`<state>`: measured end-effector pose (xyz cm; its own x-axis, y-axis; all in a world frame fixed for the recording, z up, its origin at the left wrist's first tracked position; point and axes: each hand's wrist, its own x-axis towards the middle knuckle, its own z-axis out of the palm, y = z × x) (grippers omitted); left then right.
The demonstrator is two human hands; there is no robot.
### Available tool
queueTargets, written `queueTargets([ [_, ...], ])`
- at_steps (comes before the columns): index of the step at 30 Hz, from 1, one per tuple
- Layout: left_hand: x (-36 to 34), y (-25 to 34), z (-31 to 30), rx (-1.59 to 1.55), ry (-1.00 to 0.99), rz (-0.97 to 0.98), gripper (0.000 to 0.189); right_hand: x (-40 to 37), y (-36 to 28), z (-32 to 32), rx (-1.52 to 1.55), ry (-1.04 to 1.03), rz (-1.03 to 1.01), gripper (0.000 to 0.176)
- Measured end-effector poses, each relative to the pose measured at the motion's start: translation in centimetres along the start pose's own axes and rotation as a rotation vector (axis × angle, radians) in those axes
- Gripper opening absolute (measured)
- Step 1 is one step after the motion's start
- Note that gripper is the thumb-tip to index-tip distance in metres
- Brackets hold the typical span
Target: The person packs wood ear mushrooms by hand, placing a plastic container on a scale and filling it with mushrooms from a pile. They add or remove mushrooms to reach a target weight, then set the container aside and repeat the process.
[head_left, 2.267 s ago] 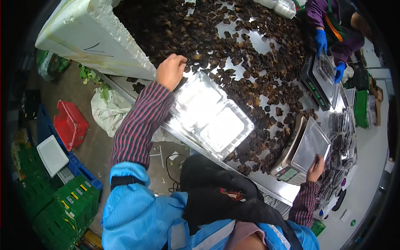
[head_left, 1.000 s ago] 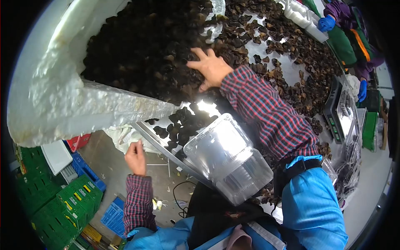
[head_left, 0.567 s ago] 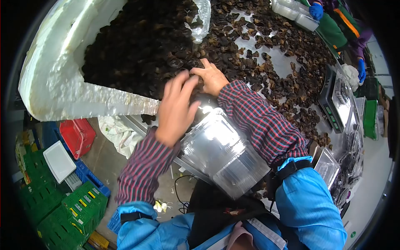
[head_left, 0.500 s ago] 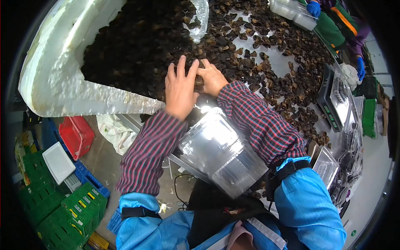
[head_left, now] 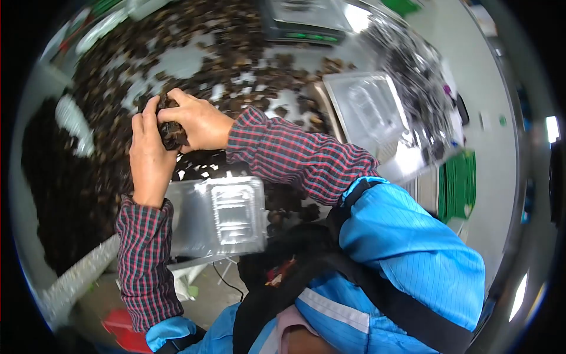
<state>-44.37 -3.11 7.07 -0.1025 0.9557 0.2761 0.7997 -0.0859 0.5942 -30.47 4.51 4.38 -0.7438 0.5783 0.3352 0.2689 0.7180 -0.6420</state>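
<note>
My left hand [head_left: 151,154] and my right hand [head_left: 200,122] are cupped toward each other with fingers curled. Pressed between them is a clump of dark brown wood ear mushrooms [head_left: 173,135]. Many more loose wood ear mushrooms [head_left: 236,53] lie spread over the table beyond my hands, with a darker heap [head_left: 59,194] at the left. Just below my hands, partly behind my left forearm, sits a clear plastic container [head_left: 239,215] with a ribbed, shiny surface.
A scale [head_left: 303,35] with green lights stands at the back. To the right lie a clear tray [head_left: 365,109] and a pile of shiny clear plastic [head_left: 407,65]. The white foam rim [head_left: 82,283] borders the left. Green crates [head_left: 457,186] stand right, a red crate [head_left: 125,330] below left.
The view has swung to the right. My hands, earlier down at the edge of the dark heap, now hold a clump of wood ear mushrooms between them above the table.
</note>
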Motion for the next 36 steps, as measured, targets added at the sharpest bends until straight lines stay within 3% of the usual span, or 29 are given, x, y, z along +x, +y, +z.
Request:
queueTargets([
  [4,1.4,9.3,5.3,-0.105,-0.107,0.282,0.086,-8.9,0.5,-9.3,-0.094,0.193,0.091,0.064],
  [12,3.3,27.5,22.1,-0.359,-0.293,0.535,0.08,-28.0,4.5,-25.3,-0.366,0.293,0.452,0.067],
  [14,4.6,30.0,26.5,-0.409,-0.403,0.577,0.077,-31.4,7.3,-26.6,-0.355,0.295,0.486,0.069],
  [17,6.4,30.5,32.6,-0.238,-0.539,0.741,0.086,-34.4,10.9,-25.9,-0.255,0.348,0.823,0.071],
  [18,6.8,29.4,35.1,-0.238,-0.541,0.791,0.088,-35.3,11.8,-25.2,-0.347,0.379,0.711,0.072],
  [20,6.8,29.5,34.9,-0.206,-0.635,0.646,0.086,-36.1,12.8,-25.1,-0.314,0.369,0.634,0.072],
  [21,5.8,29.8,34.1,-0.22,-0.59,0.612,0.085,-36.6,13.8,-25.6,-0.307,0.338,0.559,0.072],
  [22,4.6,29.4,34.1,-0.151,-0.528,0.57,0.083,-36.6,14.2,-27.2,-0.249,0.206,0.511,0.073],
  [24,0.1,30.9,32.8,-0.093,-0.422,0.272,0.083,-36.2,15.6,-30.6,-0.105,-0.116,0.375,0.078],
  [25,-1.1,31.3,32.6,-0.08,-0.391,0.218,0.083,-36.0,16.3,-30.7,-0.126,-0.199,0.28,0.093],
  [28,-2.2,32.0,31.9,-0.093,-0.408,0.118,0.086,-36.0,16.1,-31.3,-0.088,-0.223,0.201,0.104],
  [30,-1.4,31.9,31.4,-0.102,-0.418,0.112,0.088,-36.7,15.8,-31.5,0.045,-0.208,0.244,0.098],
  [32,-1.3,32.2,31.1,-0.099,-0.366,0.116,0.092,-37.5,16.4,-30.9,0.141,-0.114,0.235,0.079],
  [33,-1.2,32.6,30.8,-0.1,-0.355,0.102,0.094,-37.6,15.7,-30.9,0.171,-0.055,0.292,0.059],
  [36,-1.4,33.0,29.7,-0.054,-0.336,0.126,0.095,-37.5,16.1,-29.6,0.177,0.101,0.237,0.053],
])
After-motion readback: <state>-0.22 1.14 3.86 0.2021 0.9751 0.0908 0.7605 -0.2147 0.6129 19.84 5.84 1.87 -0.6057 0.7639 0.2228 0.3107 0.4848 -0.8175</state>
